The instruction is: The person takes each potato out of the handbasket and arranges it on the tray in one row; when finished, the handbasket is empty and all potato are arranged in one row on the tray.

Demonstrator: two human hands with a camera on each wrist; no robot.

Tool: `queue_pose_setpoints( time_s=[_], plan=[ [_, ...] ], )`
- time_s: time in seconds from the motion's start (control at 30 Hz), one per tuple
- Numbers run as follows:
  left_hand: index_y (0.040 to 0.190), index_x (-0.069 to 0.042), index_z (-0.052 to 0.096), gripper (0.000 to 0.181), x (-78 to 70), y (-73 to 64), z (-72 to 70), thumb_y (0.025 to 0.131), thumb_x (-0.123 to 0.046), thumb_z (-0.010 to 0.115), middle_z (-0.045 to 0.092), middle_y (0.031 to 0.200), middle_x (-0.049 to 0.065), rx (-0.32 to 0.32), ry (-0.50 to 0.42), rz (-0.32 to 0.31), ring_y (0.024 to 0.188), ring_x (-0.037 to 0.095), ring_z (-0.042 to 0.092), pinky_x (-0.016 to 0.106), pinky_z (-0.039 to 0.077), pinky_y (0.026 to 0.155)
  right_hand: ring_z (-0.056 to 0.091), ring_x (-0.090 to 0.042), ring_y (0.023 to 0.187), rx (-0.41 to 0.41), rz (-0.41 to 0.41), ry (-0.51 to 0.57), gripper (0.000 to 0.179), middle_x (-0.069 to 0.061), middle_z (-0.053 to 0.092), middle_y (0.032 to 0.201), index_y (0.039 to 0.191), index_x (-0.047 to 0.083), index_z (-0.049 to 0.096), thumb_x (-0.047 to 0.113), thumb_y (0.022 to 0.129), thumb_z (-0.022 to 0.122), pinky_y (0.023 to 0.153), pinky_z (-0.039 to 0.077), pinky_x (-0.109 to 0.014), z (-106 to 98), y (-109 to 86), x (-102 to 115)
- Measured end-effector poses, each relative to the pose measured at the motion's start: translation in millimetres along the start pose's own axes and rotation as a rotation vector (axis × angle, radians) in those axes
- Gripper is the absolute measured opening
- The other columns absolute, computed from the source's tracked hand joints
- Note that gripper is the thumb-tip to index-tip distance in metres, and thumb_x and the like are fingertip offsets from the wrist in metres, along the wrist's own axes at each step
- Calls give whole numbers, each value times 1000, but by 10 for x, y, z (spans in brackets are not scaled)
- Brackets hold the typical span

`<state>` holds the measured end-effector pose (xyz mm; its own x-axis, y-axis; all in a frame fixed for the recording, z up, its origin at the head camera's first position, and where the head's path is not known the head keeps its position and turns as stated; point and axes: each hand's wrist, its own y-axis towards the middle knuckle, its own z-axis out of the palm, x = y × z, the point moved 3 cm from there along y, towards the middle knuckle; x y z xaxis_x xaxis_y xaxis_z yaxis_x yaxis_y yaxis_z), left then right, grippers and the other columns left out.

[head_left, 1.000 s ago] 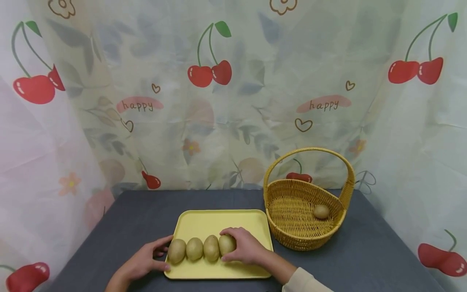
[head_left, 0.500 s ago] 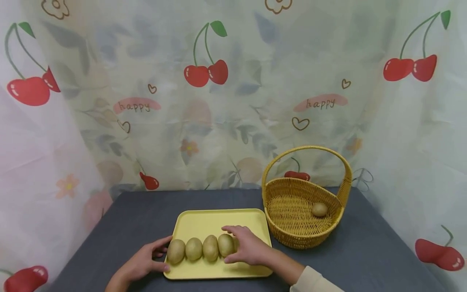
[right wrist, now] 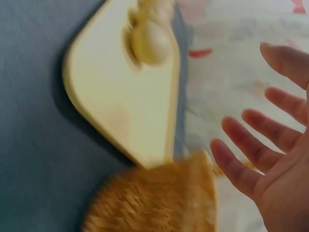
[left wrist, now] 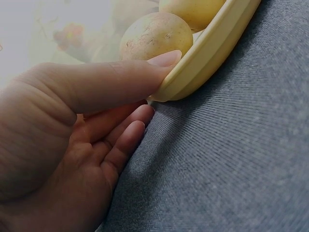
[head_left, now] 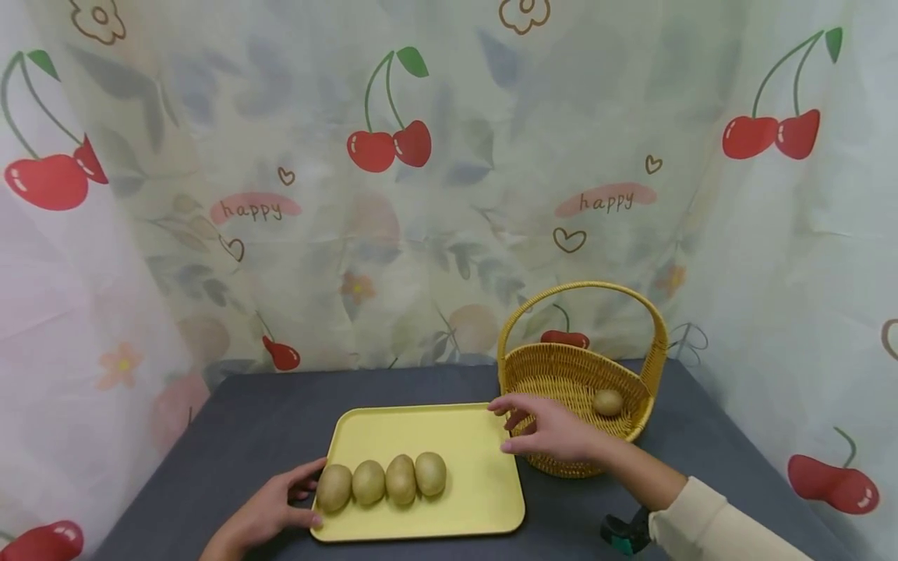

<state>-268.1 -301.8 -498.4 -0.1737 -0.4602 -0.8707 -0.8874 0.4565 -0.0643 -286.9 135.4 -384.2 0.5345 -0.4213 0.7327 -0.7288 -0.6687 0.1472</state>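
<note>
Several brown potatoes [head_left: 401, 480] lie side by side in a row on the left half of a yellow tray [head_left: 484, 499]. My left hand [head_left: 263, 510] holds the tray at its front left corner. In the left wrist view, its thumb [left wrist: 116, 79] lies on the rim, with fingers at the outer side, beside the nearest potato [left wrist: 157, 36]. Above the tray's right edge and in front of the basket, my right hand [head_left: 550, 428] is in the air, holding nothing. The right wrist view shows its fingers [right wrist: 251, 145] spread and slightly bent.
A wicker basket [head_left: 561, 354] with a tall handle stands right of the tray, one potato [head_left: 607, 403] inside. A dark device [head_left: 627, 534] is by the right sleeve. Dark cloth [head_left: 259, 421] covers the table; a printed curtain [head_left: 449, 195] hangs behind and at the sides.
My right hand has let go of the rightmost potato and moved right and away, towards the basket. My left hand stays at the tray corner. The head view has shifted slightly.
</note>
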Motion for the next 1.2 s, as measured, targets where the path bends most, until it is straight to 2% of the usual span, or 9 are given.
queue_pose_setpoints(
  time_s=[0.17,0.3,0.5,0.73,0.97,1.03,1.2],
  plan=[
    [147,12,30,81,-8,-2,4,86,-17,75,49,135,29,4,-4,-13,109,32,56,34,48,84,55,-36,114,-6,19,-83,47,-8,57,129,134,12,56,30,92,69,86,50,-43,-381,-65,-27],
    [147,11,30,82,-12,-3,7,86,-18,76,48,135,30,1,0,-20,109,31,57,35,48,84,52,-37,120,-2,77,-165,51,-8,55,132,135,13,54,37,92,67,90,46,-48,-627,-76,-134],
    [147,10,30,82,-11,1,5,85,-18,76,48,136,29,-7,-1,-30,109,30,57,35,47,85,42,-42,129,11,177,-168,61,-16,48,141,141,8,49,41,92,66,99,36,-58,-871,-98,-397],
    [147,11,30,82,-7,-14,9,86,-17,76,50,134,28,-5,1,-30,109,32,57,37,47,84,37,-48,130,2,302,-149,66,-23,39,146,144,4,45,42,93,64,98,35,-60,-993,-137,-725],
    [147,10,31,82,-3,-35,-2,85,-18,76,49,135,28,-11,0,-32,108,30,57,34,47,84,32,-46,133,39,463,-38,74,-26,30,150,148,4,38,48,93,61,101,32,-58,-1076,-38,-945],
    [147,10,31,82,-11,-37,-1,85,-18,76,50,135,28,-12,-1,-24,108,30,57,35,47,84,32,-47,133,57,489,-46,75,-27,31,149,147,1,38,49,93,60,102,32,-58,-1090,-8,-993],
    [147,10,33,82,-28,-27,0,84,-18,77,53,132,25,-16,8,4,107,29,57,31,47,84,35,-48,130,105,527,-148,70,-29,39,143,143,-4,43,46,95,58,101,32,-57,-1090,14,-1130]
  ],
)
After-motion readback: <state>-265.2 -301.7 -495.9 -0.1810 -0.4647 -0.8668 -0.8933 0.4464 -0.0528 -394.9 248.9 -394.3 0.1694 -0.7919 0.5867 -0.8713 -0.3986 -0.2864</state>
